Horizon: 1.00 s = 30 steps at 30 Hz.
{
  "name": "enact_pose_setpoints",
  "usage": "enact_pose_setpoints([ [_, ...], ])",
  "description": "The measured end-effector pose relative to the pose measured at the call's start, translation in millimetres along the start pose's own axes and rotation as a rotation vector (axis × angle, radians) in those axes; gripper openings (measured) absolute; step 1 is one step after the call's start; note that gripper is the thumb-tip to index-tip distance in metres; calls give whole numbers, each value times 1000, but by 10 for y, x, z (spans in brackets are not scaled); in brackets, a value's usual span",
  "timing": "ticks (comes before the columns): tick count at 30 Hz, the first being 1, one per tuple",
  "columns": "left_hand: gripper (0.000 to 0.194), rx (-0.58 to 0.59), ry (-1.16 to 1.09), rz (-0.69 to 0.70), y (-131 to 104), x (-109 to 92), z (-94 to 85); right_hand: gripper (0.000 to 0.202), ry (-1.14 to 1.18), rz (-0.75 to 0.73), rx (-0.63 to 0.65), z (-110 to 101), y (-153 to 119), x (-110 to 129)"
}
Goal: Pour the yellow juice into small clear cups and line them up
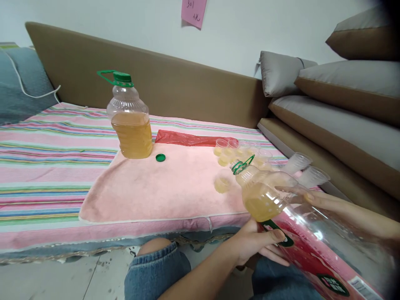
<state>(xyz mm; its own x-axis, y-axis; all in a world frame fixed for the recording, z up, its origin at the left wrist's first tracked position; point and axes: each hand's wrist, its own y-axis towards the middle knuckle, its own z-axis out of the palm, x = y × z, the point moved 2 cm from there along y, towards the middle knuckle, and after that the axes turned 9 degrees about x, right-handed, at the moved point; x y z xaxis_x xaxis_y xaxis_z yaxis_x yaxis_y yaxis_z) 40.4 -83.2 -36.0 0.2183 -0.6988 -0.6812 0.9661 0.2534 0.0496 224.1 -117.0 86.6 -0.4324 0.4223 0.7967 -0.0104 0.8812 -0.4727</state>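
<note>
A large clear plastic bottle (300,216) with a red label lies tilted across my lap, its uncapped neck pointing left over the pink cloth. Pale yellow liquid is pooled near its shoulder. My left hand (256,241) grips it from below at the label's edge, fingers wrapped around. My right hand (308,198) holds its far upper side, partly hidden behind the clear plastic. Beneath and left of the mouth stands a small clear cup (221,184) with yellow liquid. Several similar cups (227,151) stand behind the neck, some seen through or hidden by the bottle.
A second, capped bottle (133,133) of yellow liquid stands at left, beside a loose green cap (160,158). A red plastic bag (193,138) lies behind the pink cloth (150,187). Stacked cups (313,176) lie tilted at right. Grey-brown cushions (343,112) rise beyond.
</note>
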Motion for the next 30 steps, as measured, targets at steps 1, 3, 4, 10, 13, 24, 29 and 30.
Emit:
enact_pose_setpoints([
  [1, 88, -19, 32, 14, -8, -48, -15, 47, 36, -24, 8, 15, 5, -17],
  [3, 89, -44, 109, 68, -36, -170, -34, 51, 129, -102, 43, 62, 23, -53],
  [4, 88, -42, 150, 108, -56, -241, -35, 53, 163, -162, 49, 91, 36, -67],
  [10, 82, -86, 414, 302, -283, -611, -17, 61, 206, -521, -25, 310, 132, -104],
  [13, 86, -169, 589, 312, -447, -770, -50, 61, 257, -621, -83, 491, 167, -102],
  [24, 64, -433, 760, 591, -1129, -1367, -199, 76, 707, -933, -171, 1531, 648, 493],
  [29, 37, -988, 810, 776, -1493, -1520, -229, 88, 618, -1061, -171, 1890, 1041, 894],
  [30, 34, -1115, 805, 810, -1568, -1532, -230, 89, 584, -1089, -177, 1963, 1127, 952],
])
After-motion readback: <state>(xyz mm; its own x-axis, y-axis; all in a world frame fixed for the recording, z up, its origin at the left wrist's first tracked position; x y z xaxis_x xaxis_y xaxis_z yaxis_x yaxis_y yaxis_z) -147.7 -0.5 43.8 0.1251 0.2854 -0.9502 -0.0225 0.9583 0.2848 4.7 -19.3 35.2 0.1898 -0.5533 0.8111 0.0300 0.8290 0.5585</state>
